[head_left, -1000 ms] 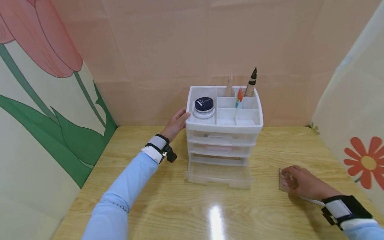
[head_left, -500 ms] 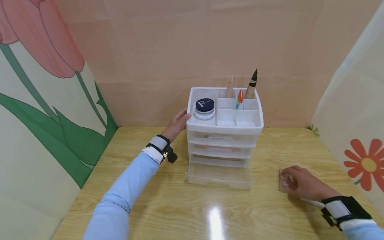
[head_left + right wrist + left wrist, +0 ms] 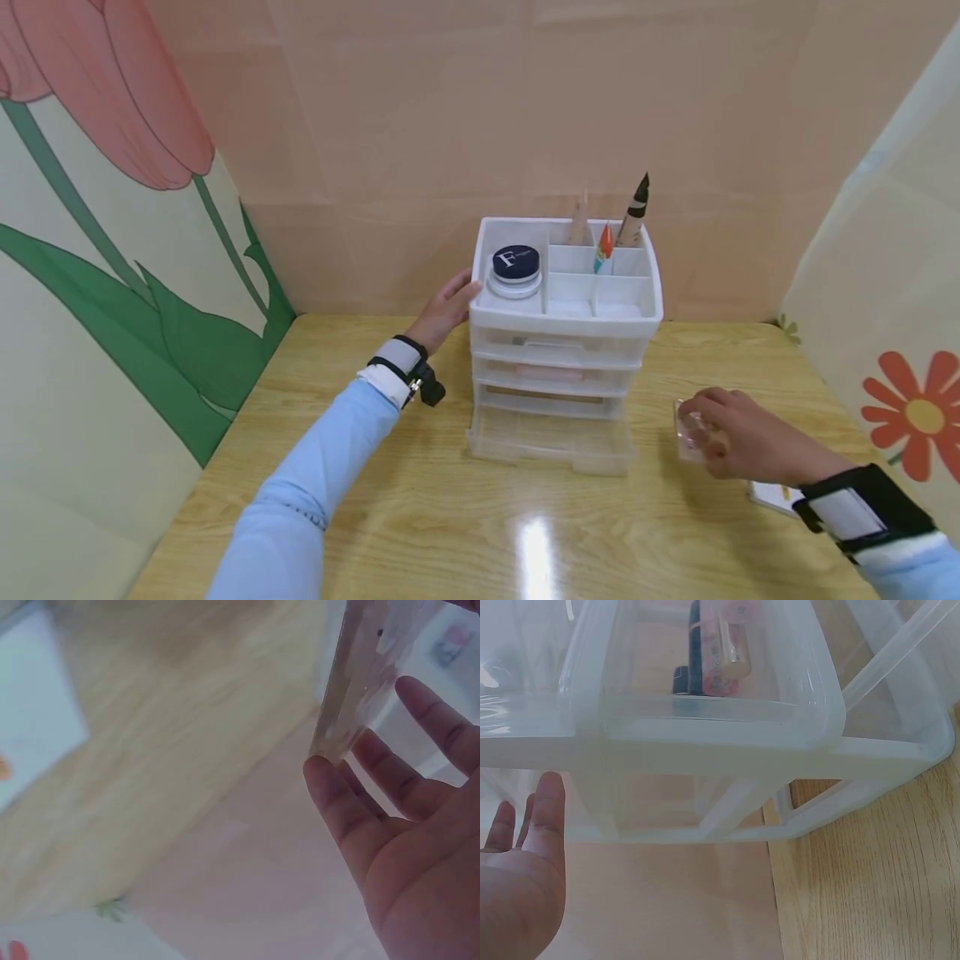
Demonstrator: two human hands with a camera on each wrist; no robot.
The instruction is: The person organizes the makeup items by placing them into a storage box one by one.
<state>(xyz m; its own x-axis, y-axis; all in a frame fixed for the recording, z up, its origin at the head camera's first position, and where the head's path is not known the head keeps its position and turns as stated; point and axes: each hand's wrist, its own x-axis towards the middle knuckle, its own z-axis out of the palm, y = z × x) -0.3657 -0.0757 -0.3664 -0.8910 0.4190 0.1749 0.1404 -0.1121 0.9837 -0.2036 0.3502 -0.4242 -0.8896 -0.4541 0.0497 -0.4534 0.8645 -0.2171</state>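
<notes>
A white desktop drawer organizer [image 3: 566, 322] stands mid-table, its clear bottom drawer [image 3: 551, 435] pulled out. My left hand [image 3: 444, 315] rests against the organizer's left side, fingers extended along it in the left wrist view. To the right of the drawer, my right hand [image 3: 753, 437] pinches a thin, clear, flat case [image 3: 686, 440] by its edges, above the tabletop. Seen from the right wrist, the clear case [image 3: 358, 682] is tilted on edge, fingertips along its side. A round jar with a dark lid [image 3: 516, 262] sits in the organizer's top left compartment.
Tubes, one with a black pointed cap [image 3: 637, 204], stand in the top right compartments. Through the clear side, small cosmetics [image 3: 724, 652] show in a drawer. A flat white item [image 3: 776, 497] lies by my right wrist. Printed backdrops [image 3: 862, 250] border the table [image 3: 420, 517].
My right hand has lifted the clear case off the table and moved it slightly left and away, uncovering the flat white item. The left hand stays on the organizer.
</notes>
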